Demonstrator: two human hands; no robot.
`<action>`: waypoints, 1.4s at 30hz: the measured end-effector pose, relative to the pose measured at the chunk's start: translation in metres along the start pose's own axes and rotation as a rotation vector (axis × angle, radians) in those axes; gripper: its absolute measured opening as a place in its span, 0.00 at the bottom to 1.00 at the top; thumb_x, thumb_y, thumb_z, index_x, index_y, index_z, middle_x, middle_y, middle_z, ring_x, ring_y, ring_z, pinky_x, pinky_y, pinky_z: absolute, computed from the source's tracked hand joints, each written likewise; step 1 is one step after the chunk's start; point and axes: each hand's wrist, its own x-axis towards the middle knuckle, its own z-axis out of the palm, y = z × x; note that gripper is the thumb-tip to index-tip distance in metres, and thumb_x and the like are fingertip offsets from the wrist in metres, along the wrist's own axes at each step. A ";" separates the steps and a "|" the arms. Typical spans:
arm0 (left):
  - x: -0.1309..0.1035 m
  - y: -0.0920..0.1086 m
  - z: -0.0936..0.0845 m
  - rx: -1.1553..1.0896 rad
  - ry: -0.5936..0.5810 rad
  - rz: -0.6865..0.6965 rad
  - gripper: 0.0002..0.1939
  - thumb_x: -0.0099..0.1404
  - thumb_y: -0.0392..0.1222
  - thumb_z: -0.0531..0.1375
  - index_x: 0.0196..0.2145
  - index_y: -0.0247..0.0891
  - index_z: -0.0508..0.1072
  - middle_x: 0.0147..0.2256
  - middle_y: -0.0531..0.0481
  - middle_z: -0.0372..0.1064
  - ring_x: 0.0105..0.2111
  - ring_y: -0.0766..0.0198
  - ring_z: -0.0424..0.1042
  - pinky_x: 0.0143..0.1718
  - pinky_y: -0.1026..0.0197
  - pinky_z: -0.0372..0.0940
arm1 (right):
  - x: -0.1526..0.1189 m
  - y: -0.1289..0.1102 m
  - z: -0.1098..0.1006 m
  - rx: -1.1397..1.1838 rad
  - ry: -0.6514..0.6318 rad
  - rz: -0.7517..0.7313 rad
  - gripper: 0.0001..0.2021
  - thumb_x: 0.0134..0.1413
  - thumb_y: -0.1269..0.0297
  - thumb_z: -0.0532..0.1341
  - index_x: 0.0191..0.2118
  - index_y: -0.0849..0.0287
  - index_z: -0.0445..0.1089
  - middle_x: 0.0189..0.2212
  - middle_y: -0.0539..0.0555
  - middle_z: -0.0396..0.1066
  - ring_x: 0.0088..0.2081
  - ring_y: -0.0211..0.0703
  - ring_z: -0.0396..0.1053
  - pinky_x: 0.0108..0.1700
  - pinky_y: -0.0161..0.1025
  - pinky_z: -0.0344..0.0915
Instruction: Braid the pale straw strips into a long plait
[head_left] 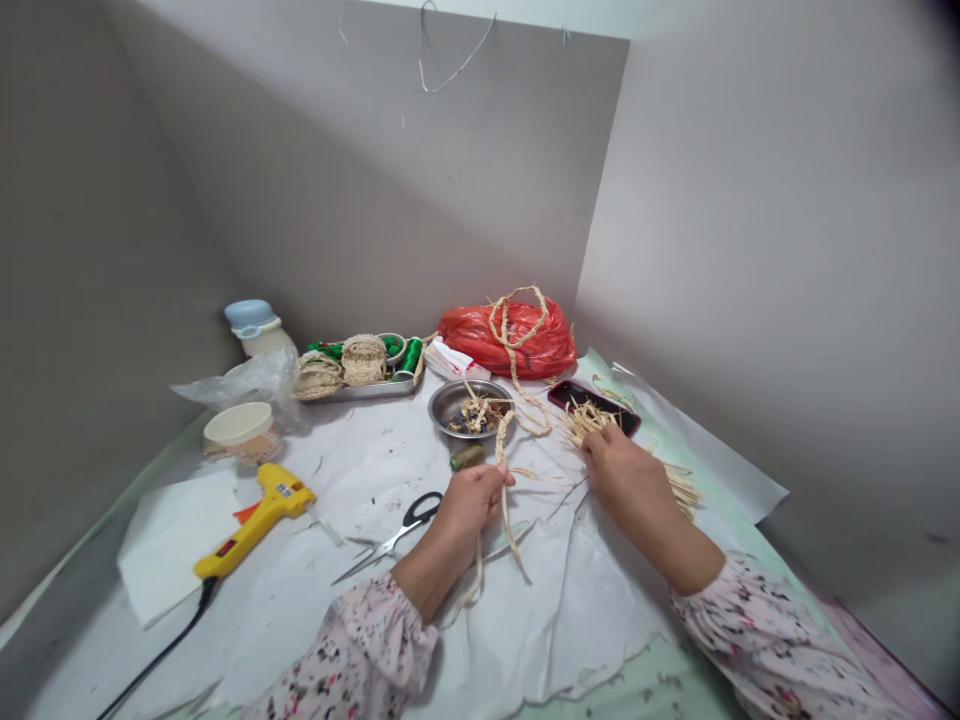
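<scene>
My left hand pinches the lower end of a straw braid. Loose strands hang below the fingers, and the braid's length runs back across the table and loops over a red plastic bag. To the right, my right hand reaches down with curled fingers on a bundle of dry straw, its fingertips closed on the straw; how many strands they grip is hidden. Scissors lie beside my left wrist. Beyond that hand stands a steel bowl with straw scraps in it.
A yellow glue gun with its cord lies at left, near a paper cup and a blue-capped bottle. Coiled braids and green thread fill a metal tray. A phone rests behind the straw. Grey walls enclose the table.
</scene>
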 end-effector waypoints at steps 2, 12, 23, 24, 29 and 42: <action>-0.001 0.000 0.000 -0.002 0.001 -0.003 0.16 0.54 0.52 0.60 0.28 0.34 0.67 0.14 0.65 0.42 0.13 0.76 0.39 0.17 0.65 0.33 | 0.006 -0.006 -0.011 0.221 0.077 0.027 0.02 0.58 0.69 0.58 0.34 0.57 0.66 0.31 0.53 0.68 0.26 0.40 0.66 0.26 0.36 0.54; -0.001 -0.001 0.000 -0.003 -0.013 0.007 0.17 0.54 0.53 0.61 0.27 0.35 0.68 0.14 0.65 0.42 0.13 0.76 0.40 0.17 0.65 0.33 | 0.005 -0.018 -0.004 0.885 0.142 0.174 0.06 0.56 0.63 0.58 0.39 0.57 0.61 0.32 0.52 0.70 0.26 0.37 0.67 0.28 0.35 0.63; 0.001 -0.002 -0.001 0.010 -0.020 0.015 0.15 0.55 0.51 0.59 0.28 0.34 0.68 0.14 0.64 0.43 0.14 0.76 0.40 0.17 0.66 0.33 | -0.004 -0.007 0.027 0.669 -0.067 -0.018 0.05 0.55 0.67 0.58 0.29 0.58 0.68 0.26 0.50 0.68 0.27 0.40 0.65 0.32 0.37 0.62; 0.001 -0.002 -0.001 0.007 -0.024 0.014 0.15 0.55 0.51 0.59 0.28 0.34 0.68 0.14 0.64 0.43 0.13 0.76 0.40 0.17 0.66 0.33 | -0.003 -0.006 0.027 0.666 -0.024 -0.020 0.06 0.56 0.67 0.57 0.29 0.58 0.68 0.27 0.51 0.69 0.28 0.40 0.66 0.33 0.38 0.63; 0.000 -0.001 -0.001 0.010 -0.024 0.015 0.15 0.55 0.51 0.59 0.28 0.33 0.70 0.15 0.64 0.43 0.14 0.76 0.40 0.17 0.66 0.33 | -0.001 -0.010 0.018 0.739 0.382 -0.020 0.07 0.59 0.67 0.58 0.39 0.57 0.73 0.37 0.56 0.73 0.42 0.45 0.70 0.46 0.44 0.67; -0.004 0.002 0.003 -0.094 -0.064 0.026 0.18 0.51 0.47 0.64 0.19 0.37 0.57 0.16 0.63 0.44 0.15 0.78 0.40 0.17 0.67 0.35 | -0.017 -0.038 0.010 0.838 0.207 -0.463 0.19 0.59 0.75 0.56 0.53 0.51 0.71 0.45 0.56 0.75 0.47 0.43 0.73 0.49 0.42 0.72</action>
